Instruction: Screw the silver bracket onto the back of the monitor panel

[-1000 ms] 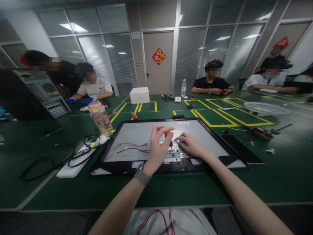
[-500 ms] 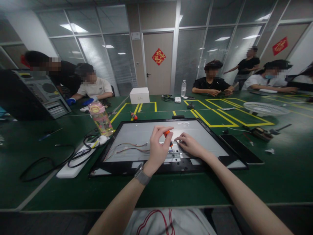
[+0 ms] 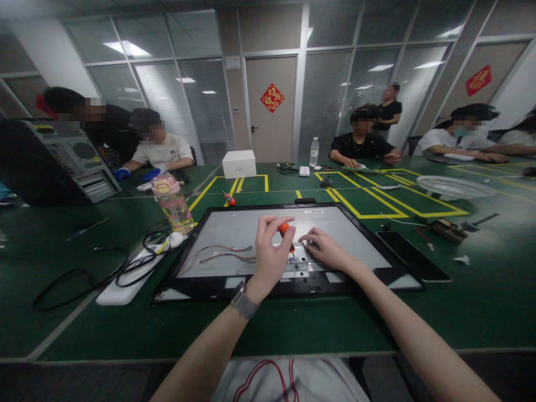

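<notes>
- The left hand (image 3: 271,251) is working at the centre of the frame, its fingers clamping on the orange handle of a screwdriver (image 3: 284,228).
- The screwdriver is standing tilted, its shaft pointing down toward a silver bracket (image 3: 302,260) just below the centre of the frame.
- The right hand (image 3: 326,248) is lying just right of the bracket, palm down, its fingers bending toward the bracket's edge; whether they are gripping anything, I cannot tell.
- The panel (image 3: 355,234) is lying flat on the green counter (image 3: 326,329), filling the middle of the frame beneath both hands.
- Thin wires (image 3: 228,257) are running across the panel, left of the left hand.
- A phone (image 3: 412,257) is lying beside the panel, right of centre.
- A bottle (image 3: 175,209) is standing near the panel's upper left corner.
</notes>
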Demonstrator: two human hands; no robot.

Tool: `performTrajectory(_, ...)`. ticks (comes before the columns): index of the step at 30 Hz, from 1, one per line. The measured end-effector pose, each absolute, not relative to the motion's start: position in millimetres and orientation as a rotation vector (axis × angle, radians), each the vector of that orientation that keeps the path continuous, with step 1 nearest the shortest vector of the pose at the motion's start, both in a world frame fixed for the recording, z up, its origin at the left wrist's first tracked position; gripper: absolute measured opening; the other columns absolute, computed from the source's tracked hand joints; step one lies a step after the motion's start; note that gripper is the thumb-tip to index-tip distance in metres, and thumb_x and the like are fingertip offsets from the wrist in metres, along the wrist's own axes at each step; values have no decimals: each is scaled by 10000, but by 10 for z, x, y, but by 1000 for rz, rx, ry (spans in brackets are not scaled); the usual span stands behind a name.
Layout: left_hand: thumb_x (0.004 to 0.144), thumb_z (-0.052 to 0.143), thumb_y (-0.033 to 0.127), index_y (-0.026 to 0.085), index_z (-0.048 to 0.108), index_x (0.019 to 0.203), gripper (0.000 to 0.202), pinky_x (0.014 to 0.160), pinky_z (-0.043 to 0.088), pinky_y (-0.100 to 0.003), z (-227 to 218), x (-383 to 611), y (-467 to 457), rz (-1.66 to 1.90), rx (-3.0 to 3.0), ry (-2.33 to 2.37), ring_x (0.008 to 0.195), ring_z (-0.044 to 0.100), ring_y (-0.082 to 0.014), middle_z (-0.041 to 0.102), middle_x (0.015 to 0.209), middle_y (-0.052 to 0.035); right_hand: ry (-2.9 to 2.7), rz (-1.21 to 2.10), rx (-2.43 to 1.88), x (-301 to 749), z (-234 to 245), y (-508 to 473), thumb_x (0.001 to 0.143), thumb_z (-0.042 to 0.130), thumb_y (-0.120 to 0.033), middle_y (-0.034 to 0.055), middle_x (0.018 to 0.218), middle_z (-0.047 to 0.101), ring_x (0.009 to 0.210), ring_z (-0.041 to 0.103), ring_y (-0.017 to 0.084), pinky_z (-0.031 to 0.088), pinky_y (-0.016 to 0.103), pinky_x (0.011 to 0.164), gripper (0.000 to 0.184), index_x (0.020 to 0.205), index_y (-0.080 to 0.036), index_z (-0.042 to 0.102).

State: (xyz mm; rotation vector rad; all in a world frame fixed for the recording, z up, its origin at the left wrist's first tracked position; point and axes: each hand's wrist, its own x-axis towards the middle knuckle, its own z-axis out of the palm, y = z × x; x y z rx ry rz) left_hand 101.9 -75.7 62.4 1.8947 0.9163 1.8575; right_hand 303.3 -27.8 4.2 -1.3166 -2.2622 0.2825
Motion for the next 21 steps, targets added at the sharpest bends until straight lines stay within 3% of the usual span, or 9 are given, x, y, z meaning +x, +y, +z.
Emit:
performTrajectory(3, 970, 449, 181, 200, 657, 1170, 289, 849, 502, -301, 640, 995, -746, 1731, 1920, 837, 951, 623, -167, 659, 1017, -70, -2261, 280, -1326, 3024, 52, -281, 880, 550, -108, 83, 994, 571, 908, 598, 197, 473, 319, 886, 284, 1107, -173, 708)
performTrajectory(7, 931, 540, 193, 212, 629, 1239, 321, 851, 540, -319, 669, 909, -664, 1555, 2036, 814, 898, 662, -167, 694, 1012, -65, -2272, 272, -1340, 3010, 61, -282, 879, 543, -101, 82, 990, 565, 910, 594, 198, 472, 327, 889, 291, 1110, -172, 705)
performTrajectory(10, 875, 589, 146, 262, 538, 1355, 497, 842, 575, -326, 680, 812, -583, 1306, 2053, 764, 811, 687, -139, 699, 1002, -26, -2275, 272, -1337, 3009, 65, -284, 876, 543, -96, 76, 985, 566, 898, 592, 195, 475, 330, 885, 297, 1111, -183, 702)
performTrajectory(21, 754, 727, 232, 215, 586, 1125, 397, 559, 606, -215, 815, 413, -437, 1669, 1687, 912, 655, 647, -102, 524, 867, 15, -2247, 308, -1345, 3025, 62, -296, 884, 533, -128, 86, 1005, 581, 867, 607, 194, 493, 340, 872, 284, 1095, -189, 712)
